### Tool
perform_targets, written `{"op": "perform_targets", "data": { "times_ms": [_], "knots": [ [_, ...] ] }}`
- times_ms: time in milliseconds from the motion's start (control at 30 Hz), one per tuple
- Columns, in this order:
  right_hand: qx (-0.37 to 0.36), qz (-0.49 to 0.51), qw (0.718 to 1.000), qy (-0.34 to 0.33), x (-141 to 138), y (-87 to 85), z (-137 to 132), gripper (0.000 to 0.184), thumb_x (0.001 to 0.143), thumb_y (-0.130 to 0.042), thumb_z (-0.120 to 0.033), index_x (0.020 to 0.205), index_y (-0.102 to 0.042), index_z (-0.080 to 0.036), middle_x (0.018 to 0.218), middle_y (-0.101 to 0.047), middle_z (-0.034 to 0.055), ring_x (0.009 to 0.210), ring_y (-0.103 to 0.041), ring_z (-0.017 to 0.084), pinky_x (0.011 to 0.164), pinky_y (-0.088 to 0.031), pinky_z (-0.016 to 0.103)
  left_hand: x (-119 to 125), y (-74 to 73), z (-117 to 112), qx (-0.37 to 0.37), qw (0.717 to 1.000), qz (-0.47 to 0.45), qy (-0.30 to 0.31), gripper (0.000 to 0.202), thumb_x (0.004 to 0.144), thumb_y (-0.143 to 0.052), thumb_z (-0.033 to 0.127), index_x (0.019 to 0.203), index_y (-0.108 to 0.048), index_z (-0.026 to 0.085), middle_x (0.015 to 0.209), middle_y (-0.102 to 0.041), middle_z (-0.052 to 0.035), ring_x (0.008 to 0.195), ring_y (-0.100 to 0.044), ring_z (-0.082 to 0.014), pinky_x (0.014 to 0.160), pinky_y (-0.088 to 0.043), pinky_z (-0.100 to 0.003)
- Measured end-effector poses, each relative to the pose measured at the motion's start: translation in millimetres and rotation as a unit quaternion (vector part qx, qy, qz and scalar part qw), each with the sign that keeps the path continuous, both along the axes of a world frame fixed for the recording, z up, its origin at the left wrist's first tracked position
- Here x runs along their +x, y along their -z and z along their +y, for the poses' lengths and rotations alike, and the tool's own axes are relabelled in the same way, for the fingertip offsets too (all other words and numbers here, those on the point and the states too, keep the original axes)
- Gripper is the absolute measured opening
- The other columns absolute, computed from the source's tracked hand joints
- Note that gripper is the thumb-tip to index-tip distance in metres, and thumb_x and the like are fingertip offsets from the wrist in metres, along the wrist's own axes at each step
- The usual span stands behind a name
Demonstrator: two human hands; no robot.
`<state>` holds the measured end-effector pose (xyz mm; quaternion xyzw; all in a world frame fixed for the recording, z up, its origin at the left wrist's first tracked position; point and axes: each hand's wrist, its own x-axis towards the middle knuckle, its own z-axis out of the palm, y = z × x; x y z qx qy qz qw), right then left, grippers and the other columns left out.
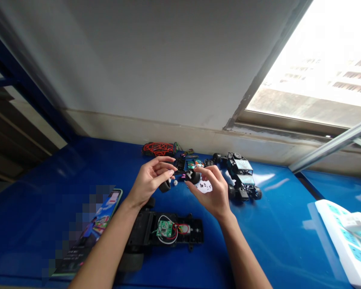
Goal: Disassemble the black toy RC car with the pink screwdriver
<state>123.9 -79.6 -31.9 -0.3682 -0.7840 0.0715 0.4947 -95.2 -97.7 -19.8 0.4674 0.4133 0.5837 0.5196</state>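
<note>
My right hand (212, 188) is closed in a pinch around a small black wheel (193, 177) with a pale T-shaped piece at its hub. My left hand (152, 178) is also pinched, fingertips by a dark part that runs toward that wheel. Exactly what the left fingers grip is hidden. Another black wheel (165, 186) shows just below the left thumb; whether it is joined to the dark part I cannot tell. Under my forearms lies a black toy car chassis (138, 230), with a green circuit board (165, 228) and red and white wires exposed.
A red-framed toy car body (159, 149) lies by the wall. To the right stands a black and light-blue toy truck (241, 174). A phone (99, 224), partly blurred, is at left; a white power strip (345, 241) with a plug sits right. Small parts lie behind my hands.
</note>
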Motion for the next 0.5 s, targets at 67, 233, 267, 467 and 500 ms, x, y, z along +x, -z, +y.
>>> {"op": "perform_targets", "data": {
  "times_ms": [67,233,267,467,500],
  "knots": [
    [-0.004,0.003,1.000,0.000,-0.7,-0.8,-0.9,0.031,0.087,-0.080,-0.026,0.116,-0.068,-0.025,0.092,-0.060,0.0022,0.075,-0.061,0.016,0.072,-0.056,0.030,0.1,-0.5,-0.1,-0.001,1.000,0.000,0.007,0.044,0.081,-0.086,0.029,0.119,-0.070,0.015,0.098,-0.078,-0.0073,0.088,-0.073,-0.0179,0.078,-0.063,-0.027],
    [-0.006,0.005,1.000,0.007,-0.5,-1.7,-2.0,0.029,0.088,-0.077,-0.026,0.115,-0.068,-0.025,0.094,-0.060,0.0028,0.076,-0.062,0.016,0.072,-0.058,0.032,-0.8,-0.7,-0.7,-0.004,1.000,-0.003,0.016,0.046,0.080,-0.086,0.029,0.121,-0.069,0.015,0.098,-0.078,-0.0067,0.083,-0.072,-0.0159,0.078,-0.063,-0.026],
    [-0.006,0.007,1.000,0.010,-0.3,-1.7,-1.9,0.029,0.088,-0.077,-0.026,0.115,-0.069,-0.025,0.097,-0.060,0.0037,0.080,-0.063,0.017,0.074,-0.059,0.033,-0.9,-0.8,-1.0,-0.004,1.000,-0.005,0.018,0.046,0.080,-0.086,0.029,0.121,-0.069,0.015,0.098,-0.078,-0.0064,0.082,-0.073,-0.0156,0.077,-0.063,-0.026],
    [-0.030,0.008,0.999,-0.008,0.2,0.2,0.4,0.032,0.089,-0.068,-0.017,0.119,-0.069,-0.026,0.123,-0.063,0.0103,0.114,-0.066,0.026,0.096,-0.059,0.042,1.6,-3.1,-2.5,-0.002,0.999,0.005,0.033,0.050,0.078,-0.087,0.027,0.122,-0.068,0.015,0.094,-0.079,-0.0061,0.077,-0.072,-0.0140,0.072,-0.060,-0.023],
    [-0.035,0.007,0.999,-0.013,0.2,1.1,1.0,0.033,0.090,-0.065,-0.015,0.120,-0.069,-0.027,0.126,-0.064,0.0105,0.117,-0.066,0.026,0.100,-0.058,0.043,2.2,-3.4,-2.6,-0.002,0.999,0.007,0.035,0.050,0.078,-0.087,0.026,0.122,-0.067,0.015,0.094,-0.079,-0.0060,0.076,-0.072,-0.0138,0.072,-0.060,-0.023]
  ]
}}
